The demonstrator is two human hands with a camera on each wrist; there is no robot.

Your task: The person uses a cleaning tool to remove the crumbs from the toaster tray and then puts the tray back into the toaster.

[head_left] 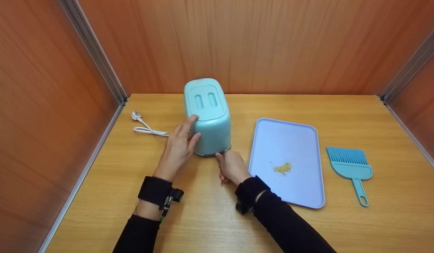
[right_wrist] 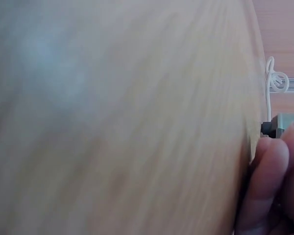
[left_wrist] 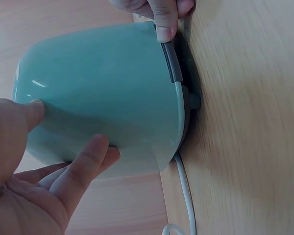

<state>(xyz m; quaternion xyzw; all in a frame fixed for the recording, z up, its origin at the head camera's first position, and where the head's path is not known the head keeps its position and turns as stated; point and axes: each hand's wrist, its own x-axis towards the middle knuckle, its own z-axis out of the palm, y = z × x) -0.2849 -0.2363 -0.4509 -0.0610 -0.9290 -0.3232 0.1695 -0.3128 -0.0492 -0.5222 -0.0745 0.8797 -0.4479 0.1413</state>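
Observation:
A light-blue toaster (head_left: 214, 135) stands upright on the table, two oblong recesses in its top. My left hand (head_left: 177, 146) rests on its front left corner. In the left wrist view the extended fingers (left_wrist: 90, 152) touch the smooth casing. Low on the front, my right hand (head_left: 234, 165) pinches the dark grey edge of the crumb tray (left_wrist: 172, 63), thumb on top and the other fingers curled. Part of the toaster's dark base shows at the right edge of the right wrist view, beyond the curled right fingers (right_wrist: 269, 169).
Yellowish crumbs (head_left: 282, 168) lie on a lavender tray (head_left: 290, 137) to the right. Past it is a blue hand brush (head_left: 352, 170). A white power cord (head_left: 146, 130) with its plug lies left of the toaster. Wooden panels (head_left: 259, 45) enclose the table at the back and sides.

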